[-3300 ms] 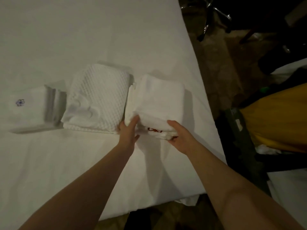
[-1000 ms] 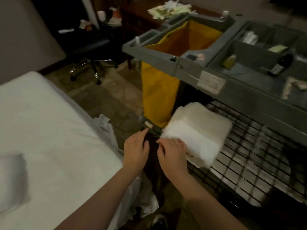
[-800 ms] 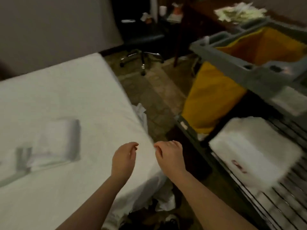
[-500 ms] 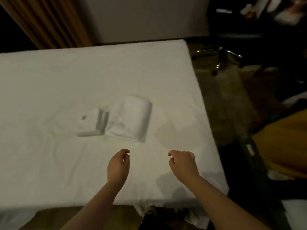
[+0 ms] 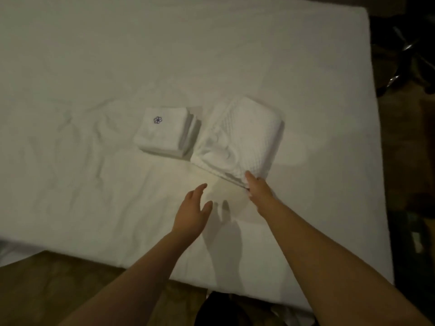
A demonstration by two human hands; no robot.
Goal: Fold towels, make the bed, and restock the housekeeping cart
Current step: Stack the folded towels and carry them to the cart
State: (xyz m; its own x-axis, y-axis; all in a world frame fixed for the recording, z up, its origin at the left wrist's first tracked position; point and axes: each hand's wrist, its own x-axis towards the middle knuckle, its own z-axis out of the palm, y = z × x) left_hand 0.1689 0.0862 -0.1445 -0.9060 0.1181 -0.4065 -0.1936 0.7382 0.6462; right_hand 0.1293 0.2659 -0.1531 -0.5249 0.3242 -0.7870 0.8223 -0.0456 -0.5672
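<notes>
Two folded white towels lie side by side on the bed (image 5: 94, 67). The larger is a waffle-weave towel (image 5: 240, 132); left of it sits a smaller folded towel with a blue flower emblem (image 5: 162, 135). My right hand (image 5: 259, 192) holds the waffle towel's near right corner, thumb on top and fingers hidden under the edge. My left hand (image 5: 191, 212) hovers with straight fingers just above the sheet, a little short of the towel's near left edge, holding nothing.
The white sheet is wrinkled left of the towels. The bed's right edge borders dark floor with chrome office chair legs (image 5: 409, 45) at the upper right. Wooden floor (image 5: 47, 290) shows past the near bed edge. Dark, unclear shapes (image 5: 414, 231) stand at the right.
The first towel stack was set on the cart's wire shelf and released. I turned back to the bed, both hands reached forward, and my right hand took hold of the waffle towel.
</notes>
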